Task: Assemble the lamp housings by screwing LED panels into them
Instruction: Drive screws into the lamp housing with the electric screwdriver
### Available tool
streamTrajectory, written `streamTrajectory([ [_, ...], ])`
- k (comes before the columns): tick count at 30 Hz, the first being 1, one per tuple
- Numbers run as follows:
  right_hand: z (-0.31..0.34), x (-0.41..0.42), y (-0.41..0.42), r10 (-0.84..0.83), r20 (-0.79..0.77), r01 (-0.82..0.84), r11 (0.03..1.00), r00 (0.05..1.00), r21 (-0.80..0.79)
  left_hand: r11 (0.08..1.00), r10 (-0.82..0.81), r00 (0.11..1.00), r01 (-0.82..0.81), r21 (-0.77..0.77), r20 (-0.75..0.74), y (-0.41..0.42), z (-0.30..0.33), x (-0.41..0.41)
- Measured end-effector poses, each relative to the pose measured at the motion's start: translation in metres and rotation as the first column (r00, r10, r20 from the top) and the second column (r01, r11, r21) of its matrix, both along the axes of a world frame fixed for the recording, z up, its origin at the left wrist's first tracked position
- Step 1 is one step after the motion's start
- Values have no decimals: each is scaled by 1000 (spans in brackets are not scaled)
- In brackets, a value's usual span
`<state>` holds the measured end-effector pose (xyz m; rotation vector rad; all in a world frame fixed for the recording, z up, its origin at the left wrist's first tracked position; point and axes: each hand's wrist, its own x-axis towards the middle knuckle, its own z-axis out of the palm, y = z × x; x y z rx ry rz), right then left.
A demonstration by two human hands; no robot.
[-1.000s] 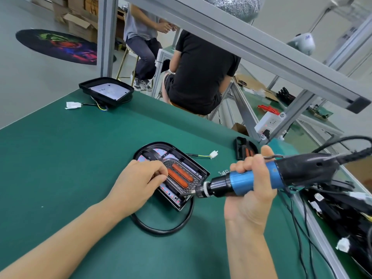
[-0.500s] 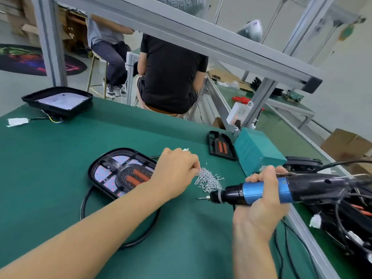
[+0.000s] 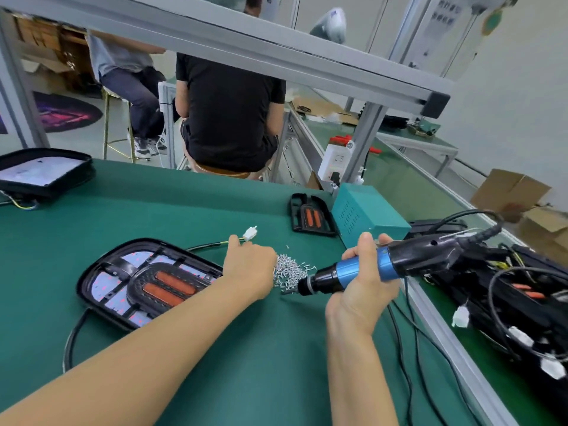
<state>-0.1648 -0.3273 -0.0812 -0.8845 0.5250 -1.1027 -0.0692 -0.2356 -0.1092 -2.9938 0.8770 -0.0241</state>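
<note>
In the middle of the frame the left hand (image 3: 249,269) lies on the edge of a heap of small silver screws (image 3: 290,270) on the green worktop (image 3: 153,210). Its fingers are bent down into the heap and hidden behind the back of the hand, so I cannot tell if they pinch a screw. The right hand (image 3: 362,281) is closed around the blue body of an electric screwdriver (image 3: 384,267), which lies nearly level; its bit points to the left and is just beside the screws. A black cable goes from the back of the tool to the right.

The lamp housing (image 3: 147,282) lies at the lower left of centre, flat on the worktop, with the LED panel (image 3: 109,287) inside it and two orange strips on a black part in the middle. Its wire ends in a white connector (image 3: 250,233) just above the left hand. A second housing (image 3: 43,173) lies at the left edge, a smaller black part (image 3: 310,216) beside a teal box (image 3: 365,213) at the upper right of centre. Two persons sit behind the worktop.
</note>
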Motion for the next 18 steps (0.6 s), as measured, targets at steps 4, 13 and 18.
streamTrajectory([
  [4,-4,11,0,-17,70,19,1000,997,-25,1000,-5,1000,4,-31,-26,0,0,-1],
  [13,-9,25,0,12,90,-5,997,996,-74,997,-46,998,44,-62,-36,0,-1,-3],
  [18,-11,24,0,20,122,-5,992,992,-125,994,-53,999,52,-97,-6,3,2,-6],
])
